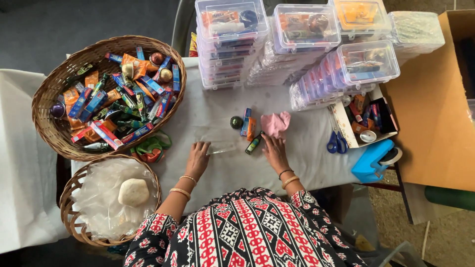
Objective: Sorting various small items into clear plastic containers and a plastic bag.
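A: Desk, covered in white cloth, seen from above. Where do the 2 hands lie?

B: Left hand rests palm down, fingers spread flat, tips touching the near edge of a clear plastic sheet lying on the cloth. Right hand also lies flat with fingers extended, gripping nothing; its tips are just beside a small green bottle and below a pink cloth.

A: What lies between and beyond the hands?

B: A dark round ball and a blue and orange packet sit near the middle of the desk, just beyond the sheet and left of the pink cloth.

A: And at the margins?

B: At far left, a large wicker basket holds many small packets, tubes and balls. Nearer the person, a smaller wicker basket holds clear plastic bags with a pale rounded lump on top. Stacks of clear plastic boxes fill the far edge. At right lie blue-handled scissors, an open white carton of small goods, and a blue tape dispenser; a brown cardboard box stands past the desk edge.
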